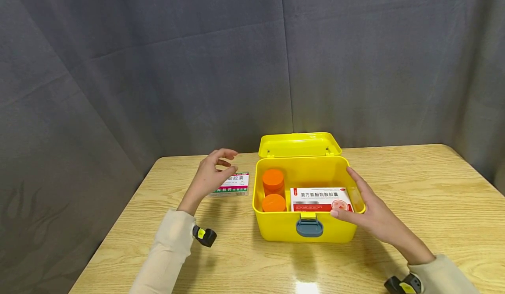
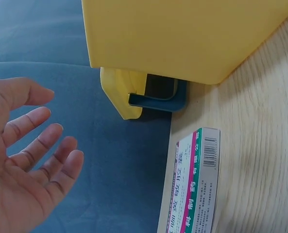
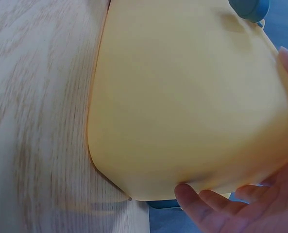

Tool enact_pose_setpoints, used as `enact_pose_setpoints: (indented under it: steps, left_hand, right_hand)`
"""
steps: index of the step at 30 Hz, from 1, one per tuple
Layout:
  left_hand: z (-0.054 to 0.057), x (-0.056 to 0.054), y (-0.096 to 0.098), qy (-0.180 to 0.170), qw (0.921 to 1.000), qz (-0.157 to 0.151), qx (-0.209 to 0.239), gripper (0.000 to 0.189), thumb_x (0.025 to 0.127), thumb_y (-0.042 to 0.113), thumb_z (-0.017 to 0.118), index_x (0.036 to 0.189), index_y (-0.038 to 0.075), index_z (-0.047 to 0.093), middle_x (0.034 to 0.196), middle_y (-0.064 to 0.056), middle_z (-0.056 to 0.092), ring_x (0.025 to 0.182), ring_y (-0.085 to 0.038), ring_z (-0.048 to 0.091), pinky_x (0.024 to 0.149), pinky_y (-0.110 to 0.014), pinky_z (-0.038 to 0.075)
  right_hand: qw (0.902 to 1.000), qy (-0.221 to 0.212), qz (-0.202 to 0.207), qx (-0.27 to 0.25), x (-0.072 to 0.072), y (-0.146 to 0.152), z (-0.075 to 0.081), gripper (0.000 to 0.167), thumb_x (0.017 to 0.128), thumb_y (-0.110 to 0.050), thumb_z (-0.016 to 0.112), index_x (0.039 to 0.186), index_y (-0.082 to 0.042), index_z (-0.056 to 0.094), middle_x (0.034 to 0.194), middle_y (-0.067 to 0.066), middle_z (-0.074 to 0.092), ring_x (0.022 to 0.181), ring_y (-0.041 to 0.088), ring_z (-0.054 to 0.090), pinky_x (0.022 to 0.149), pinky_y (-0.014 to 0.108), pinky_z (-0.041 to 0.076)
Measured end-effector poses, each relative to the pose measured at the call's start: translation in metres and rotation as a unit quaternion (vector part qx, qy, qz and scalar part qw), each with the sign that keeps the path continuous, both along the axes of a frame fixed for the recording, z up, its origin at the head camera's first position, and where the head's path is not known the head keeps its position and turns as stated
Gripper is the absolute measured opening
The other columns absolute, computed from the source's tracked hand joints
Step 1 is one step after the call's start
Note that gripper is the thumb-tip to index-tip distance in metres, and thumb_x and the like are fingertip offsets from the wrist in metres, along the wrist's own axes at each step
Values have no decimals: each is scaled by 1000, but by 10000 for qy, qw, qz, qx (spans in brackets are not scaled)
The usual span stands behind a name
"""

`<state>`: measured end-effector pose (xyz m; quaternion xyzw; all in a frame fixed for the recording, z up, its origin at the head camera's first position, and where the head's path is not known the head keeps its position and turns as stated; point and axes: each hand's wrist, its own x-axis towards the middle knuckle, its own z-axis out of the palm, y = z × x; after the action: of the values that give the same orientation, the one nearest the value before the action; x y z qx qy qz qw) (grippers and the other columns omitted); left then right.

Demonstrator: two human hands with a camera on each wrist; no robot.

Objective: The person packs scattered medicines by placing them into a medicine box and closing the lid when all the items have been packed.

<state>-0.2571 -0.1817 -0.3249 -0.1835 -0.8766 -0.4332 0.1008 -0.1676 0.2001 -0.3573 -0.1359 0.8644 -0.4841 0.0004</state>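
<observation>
In the head view, my left hand (image 1: 215, 171) hovers over a flat medicine carton (image 1: 232, 184) on the table, thumb and fingers apart with nothing between them. The left wrist view shows that carton (image 2: 194, 184) below the spread fingers, its barcode end visible. My right hand (image 1: 375, 213) holds the right side of a yellow storage box (image 1: 280, 228), thumb at the front rim and fingers along the side wall. Inside the box are two orange-lidded bottles (image 1: 273, 179) at the left and a white-and-red medicine carton (image 1: 321, 199) at the right.
The box's yellow lid (image 1: 300, 145) is swung back, and a grey-blue latch (image 1: 309, 227) hangs at the front. Everything stands on a wooden table (image 1: 130, 246). A dark grey curtain (image 1: 221, 75) hangs behind the table's far edge.
</observation>
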Motion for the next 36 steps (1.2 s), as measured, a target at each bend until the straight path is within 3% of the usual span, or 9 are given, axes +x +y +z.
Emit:
enact_pose_setpoints:
  steps: [9, 27, 36]
  left_hand:
    - [-7, -5, -6, -100, 9999, 34, 100, 40, 88, 10, 70, 127, 8, 58, 117, -13, 57, 101, -31, 60, 80, -41, 55]
    - [-21, -14, -23, -486, 9983, 206, 230, 51, 86, 9, 71, 134, 8, 52, 127, -17, 53, 109, -37, 55, 85, -46, 52]
    - [-33, -18, -33, -752, 9960, 417, 247, 54, 86, 7, 71, 136, 8, 51, 133, -17, 49, 116, -39, 51, 88, -48, 50]
  right_hand:
    - [10000, 52, 42, -65, 1, -1, -1, 106, 84, -27, 76, 157, -19, 0, 157, 24, 7, 131, 49, 23, 96, 76, 24]
    - [9999, 111, 20, -19, -1, -2, -2, 105, 84, -27, 76, 157, -20, 1, 158, 23, 6, 132, 50, 21, 95, 77, 24]
    - [10000, 96, 4, 20, -1, -3, -3, 105, 84, -28, 76, 157, -18, 1, 157, 25, 7, 131, 50, 23, 95, 77, 24]
